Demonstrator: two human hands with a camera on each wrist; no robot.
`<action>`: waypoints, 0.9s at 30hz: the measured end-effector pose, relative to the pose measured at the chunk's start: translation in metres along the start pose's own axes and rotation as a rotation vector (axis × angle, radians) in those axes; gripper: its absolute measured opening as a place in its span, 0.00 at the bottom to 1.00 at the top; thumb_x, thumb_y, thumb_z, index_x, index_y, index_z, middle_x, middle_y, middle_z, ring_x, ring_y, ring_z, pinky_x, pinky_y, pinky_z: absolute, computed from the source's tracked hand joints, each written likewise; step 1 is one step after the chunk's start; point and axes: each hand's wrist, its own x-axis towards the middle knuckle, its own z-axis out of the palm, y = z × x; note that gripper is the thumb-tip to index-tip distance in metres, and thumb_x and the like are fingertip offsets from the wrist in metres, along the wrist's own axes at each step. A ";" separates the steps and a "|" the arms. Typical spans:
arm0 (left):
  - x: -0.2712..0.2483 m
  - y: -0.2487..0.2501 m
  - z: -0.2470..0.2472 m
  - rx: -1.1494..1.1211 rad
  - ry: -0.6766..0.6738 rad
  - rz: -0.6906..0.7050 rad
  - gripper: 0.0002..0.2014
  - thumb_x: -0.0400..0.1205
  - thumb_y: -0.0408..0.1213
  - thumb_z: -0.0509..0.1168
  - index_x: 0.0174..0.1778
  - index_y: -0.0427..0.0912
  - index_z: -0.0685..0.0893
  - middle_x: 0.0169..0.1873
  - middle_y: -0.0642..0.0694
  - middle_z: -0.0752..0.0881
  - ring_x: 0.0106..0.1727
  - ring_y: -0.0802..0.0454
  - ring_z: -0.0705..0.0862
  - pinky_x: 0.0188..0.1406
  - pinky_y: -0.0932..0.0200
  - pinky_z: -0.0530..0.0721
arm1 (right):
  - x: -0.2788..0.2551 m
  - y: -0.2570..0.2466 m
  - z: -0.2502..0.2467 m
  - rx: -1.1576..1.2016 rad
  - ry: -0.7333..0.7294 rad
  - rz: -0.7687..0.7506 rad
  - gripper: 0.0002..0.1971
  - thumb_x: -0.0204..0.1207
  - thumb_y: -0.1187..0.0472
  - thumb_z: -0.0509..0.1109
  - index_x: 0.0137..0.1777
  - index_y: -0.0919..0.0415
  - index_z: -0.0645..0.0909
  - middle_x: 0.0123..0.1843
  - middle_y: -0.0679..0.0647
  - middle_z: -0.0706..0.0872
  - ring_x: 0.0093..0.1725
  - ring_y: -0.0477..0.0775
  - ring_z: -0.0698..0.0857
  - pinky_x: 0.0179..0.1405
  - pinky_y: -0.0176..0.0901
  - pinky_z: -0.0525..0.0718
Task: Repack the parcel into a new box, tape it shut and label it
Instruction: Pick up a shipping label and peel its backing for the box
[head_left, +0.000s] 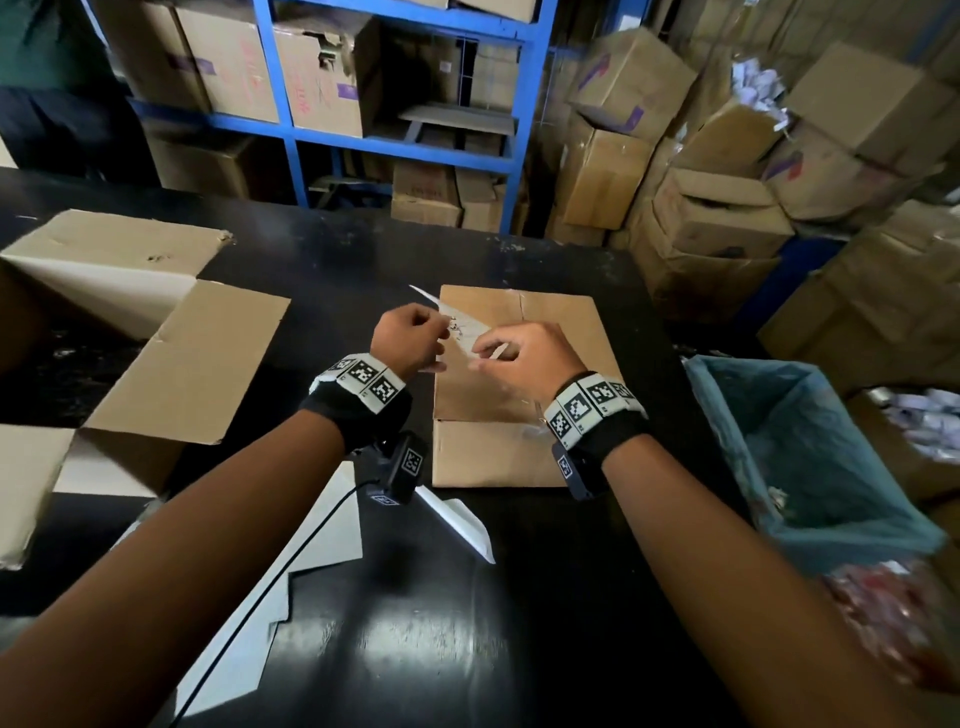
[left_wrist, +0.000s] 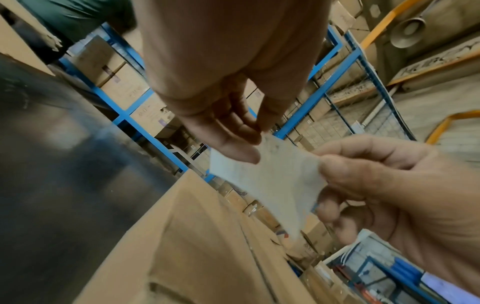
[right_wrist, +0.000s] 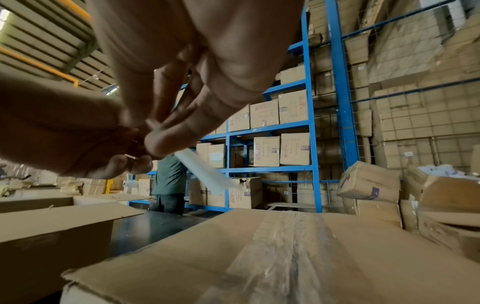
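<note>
Your left hand (head_left: 408, 338) pinching one end of the white label (left_wrist: 270, 176), your right hand (head_left: 524, 358) pinching the other end, taped box (head_left: 519, 384) lying directly beneath both hands

A glossy black table (head_left: 519, 597) fills the foreground. Behind it rises blue steel shelving (head_left: 405, 130) loaded with brown cardboard cartons (head_left: 322, 78) (some torn or dented). More cartons lie heaped on the right (head_left: 727, 208), beside a bin lined with a pale blue plastic bag (head_left: 810, 467). Overhead, a corrugated roof with yellow beams (right_wrist: 39, 63) lets in daylight.
</note>
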 end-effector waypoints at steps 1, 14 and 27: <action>0.003 -0.002 -0.002 0.017 0.012 0.036 0.06 0.80 0.37 0.65 0.38 0.41 0.81 0.40 0.37 0.86 0.37 0.46 0.86 0.32 0.52 0.90 | 0.000 0.000 0.001 0.007 -0.011 0.032 0.11 0.71 0.55 0.78 0.51 0.57 0.90 0.46 0.47 0.89 0.39 0.39 0.84 0.38 0.22 0.80; 0.024 -0.022 -0.027 0.103 -0.262 0.249 0.08 0.84 0.34 0.63 0.38 0.44 0.78 0.32 0.47 0.83 0.27 0.64 0.82 0.30 0.66 0.83 | 0.051 0.044 0.020 0.267 0.103 0.411 0.13 0.82 0.56 0.66 0.62 0.60 0.84 0.59 0.51 0.87 0.57 0.53 0.85 0.63 0.50 0.83; 0.056 -0.053 0.000 0.314 -0.138 -0.106 0.08 0.80 0.39 0.66 0.40 0.39 0.83 0.33 0.45 0.85 0.31 0.51 0.82 0.30 0.59 0.82 | 0.067 0.084 0.034 0.081 0.029 0.558 0.05 0.76 0.60 0.73 0.47 0.60 0.88 0.45 0.53 0.90 0.33 0.45 0.83 0.33 0.34 0.81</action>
